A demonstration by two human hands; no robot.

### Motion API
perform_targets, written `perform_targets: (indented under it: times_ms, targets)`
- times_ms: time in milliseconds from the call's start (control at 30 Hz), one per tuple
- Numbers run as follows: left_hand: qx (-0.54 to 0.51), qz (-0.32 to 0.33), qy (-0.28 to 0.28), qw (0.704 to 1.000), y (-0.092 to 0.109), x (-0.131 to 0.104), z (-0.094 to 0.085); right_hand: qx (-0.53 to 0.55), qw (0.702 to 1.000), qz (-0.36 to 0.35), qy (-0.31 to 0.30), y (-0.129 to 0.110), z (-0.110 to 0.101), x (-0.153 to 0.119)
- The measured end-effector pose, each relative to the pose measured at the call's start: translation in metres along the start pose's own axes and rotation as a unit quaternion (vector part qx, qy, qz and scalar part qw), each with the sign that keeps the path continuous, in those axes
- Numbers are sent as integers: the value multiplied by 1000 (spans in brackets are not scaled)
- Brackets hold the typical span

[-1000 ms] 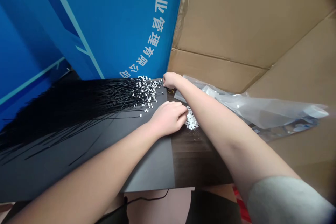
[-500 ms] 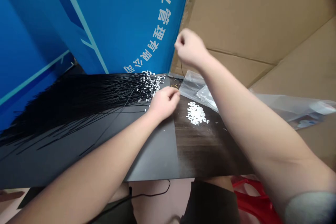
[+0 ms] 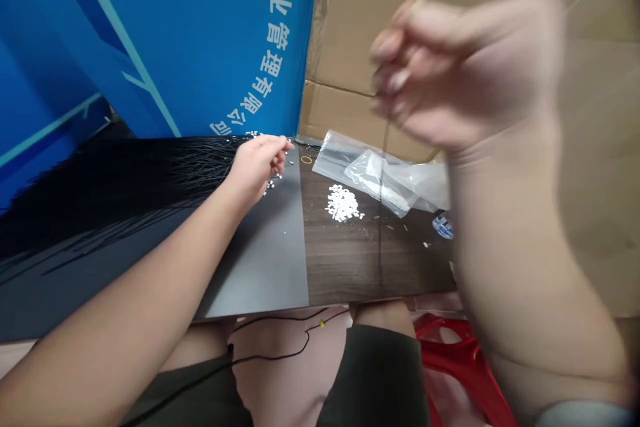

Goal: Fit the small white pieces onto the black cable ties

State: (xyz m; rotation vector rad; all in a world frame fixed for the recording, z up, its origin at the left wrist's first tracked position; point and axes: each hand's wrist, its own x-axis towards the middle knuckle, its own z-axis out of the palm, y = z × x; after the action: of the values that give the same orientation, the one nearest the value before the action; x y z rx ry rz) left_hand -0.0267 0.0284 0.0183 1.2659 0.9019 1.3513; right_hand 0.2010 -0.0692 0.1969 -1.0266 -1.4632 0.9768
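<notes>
My right hand (image 3: 425, 67), blurred, is raised in front of the cardboard with its fingers curled round a thin black strand. One end pokes up above the fingers, and the strand (image 3: 381, 227) hangs down past the dark tabletop. Over the white-tipped ends of the black strands (image 3: 125, 173), my left hand (image 3: 263, 163) has its thumb and forefinger pressed together; what they hold, if anything, cannot be made out. A small pile of white pieces (image 3: 343, 203) lies to its right on the wood-grain tabletop (image 3: 340, 267).
Behind the pile lies a clear plastic bag (image 3: 385, 180) with white contents. A yellow ring (image 3: 307, 160) lies near it. Blue panels (image 3: 210, 33) and cardboard (image 3: 360, 27) stand along the back. Below the table edge are a red stool (image 3: 450, 353) and a black cable (image 3: 270, 357).
My right hand has swung right and nearer to me, the strand now hanging long below it. The view has shifted right. My left hand has moved slightly away from the white pile.
</notes>
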Motion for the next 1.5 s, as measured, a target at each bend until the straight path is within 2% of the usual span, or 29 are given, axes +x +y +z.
perform_targets:
  times_ms: [33,67,133,233,300,367,700,933,1200,1333,1500]
  targets:
    - [-27,-44,-79,996,3,-7,6,77,995,24,-52,23,14,0]
    - [-50,-79,-146,985,4,-14,12,111,991,40,-66,47,25,1]
    - [-83,-116,-219,965,3,-25,21,135,987,60,-65,97,37,6]
    - [-100,-114,-237,960,-6,-33,28,194,974,79,-83,158,42,11]
    - [-93,-100,-229,964,-12,-33,28,220,969,81,-84,182,44,8]
    - [-88,-93,-216,968,-17,-32,27,232,967,68,-80,195,46,3]
    - [-65,-79,-200,975,-17,-35,30,235,965,65,-95,197,43,-4]
    - [-82,-76,-208,972,-15,-36,31,231,968,32,-88,194,44,-6]
    - [-58,-84,-211,972,-10,-39,34,173,984,23,-21,188,46,-7]
    - [-17,-80,-232,969,-3,-43,36,97,993,28,61,171,43,-6]
    - [-24,-91,-245,965,3,-49,40,15,996,16,83,145,40,-4]
